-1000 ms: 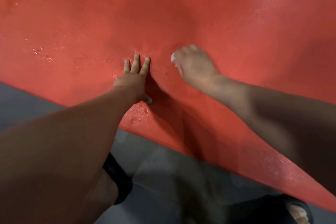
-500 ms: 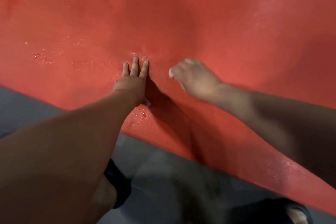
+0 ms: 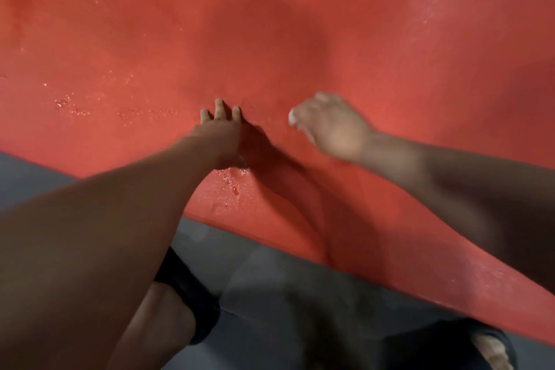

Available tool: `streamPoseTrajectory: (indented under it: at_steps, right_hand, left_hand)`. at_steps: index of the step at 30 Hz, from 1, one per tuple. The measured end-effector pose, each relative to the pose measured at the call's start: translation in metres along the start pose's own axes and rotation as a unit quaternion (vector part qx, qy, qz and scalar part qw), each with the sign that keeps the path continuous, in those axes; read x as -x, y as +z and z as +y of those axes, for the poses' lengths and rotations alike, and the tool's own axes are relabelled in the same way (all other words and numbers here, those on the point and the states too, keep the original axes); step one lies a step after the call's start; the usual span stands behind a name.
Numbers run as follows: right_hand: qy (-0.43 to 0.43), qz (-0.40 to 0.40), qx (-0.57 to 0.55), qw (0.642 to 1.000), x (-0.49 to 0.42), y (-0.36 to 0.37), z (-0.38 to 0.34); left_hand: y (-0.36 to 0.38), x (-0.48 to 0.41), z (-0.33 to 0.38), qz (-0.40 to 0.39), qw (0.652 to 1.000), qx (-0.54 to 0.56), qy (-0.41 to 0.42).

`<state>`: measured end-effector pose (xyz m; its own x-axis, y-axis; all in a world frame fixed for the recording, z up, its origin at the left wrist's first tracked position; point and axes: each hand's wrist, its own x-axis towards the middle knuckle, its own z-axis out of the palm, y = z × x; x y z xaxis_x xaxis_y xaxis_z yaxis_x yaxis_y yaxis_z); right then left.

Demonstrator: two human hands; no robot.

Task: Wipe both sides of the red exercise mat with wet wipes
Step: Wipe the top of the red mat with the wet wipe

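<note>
Not much room to see here tbh, just a smooth grey floor (image 3: 270,294), looks like concrete or vinyl but can't really tell which. It shows along the bottom and left edge of the view, plus a thin sliver up in the top right corner. Lighting is kinda dim and soft, with blurry dark shadows falling across the grey near the bottom.

Left hand (image 3: 220,135) flat on red mat (image 3: 390,69), right hand (image 3: 333,126) clutching white wipe (image 3: 292,119)
</note>
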<state>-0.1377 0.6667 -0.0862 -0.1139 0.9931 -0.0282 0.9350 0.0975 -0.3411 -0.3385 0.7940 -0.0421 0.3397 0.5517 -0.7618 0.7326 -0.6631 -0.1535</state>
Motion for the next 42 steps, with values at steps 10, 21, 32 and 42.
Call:
streamPoseTrajectory:
  at_steps: [10, 21, 32, 42]
  right_hand:
    - [0.192, 0.075, 0.058, 0.977, 0.009, -0.028, 0.058]
    - [0.284, 0.153, 0.106, 0.941, 0.004, -0.032, 0.108]
    - [0.061, 0.102, 0.097, 0.988, 0.005, -0.026, 0.1]
    - [-0.004, 0.043, 0.036, 0.998, -0.007, -0.012, 0.055]
  left_hand:
    - [-0.057, -0.043, 0.036, 0.105, 0.991, 0.084, 0.006]
    - [-0.067, -0.075, 0.057, 0.017, 0.998, 0.064, 0.003]
    - [-0.066, -0.073, 0.061, -0.003, 0.995, 0.099, -0.003]
    - [-0.072, -0.067, 0.065, -0.015, 0.994, 0.106, -0.01]
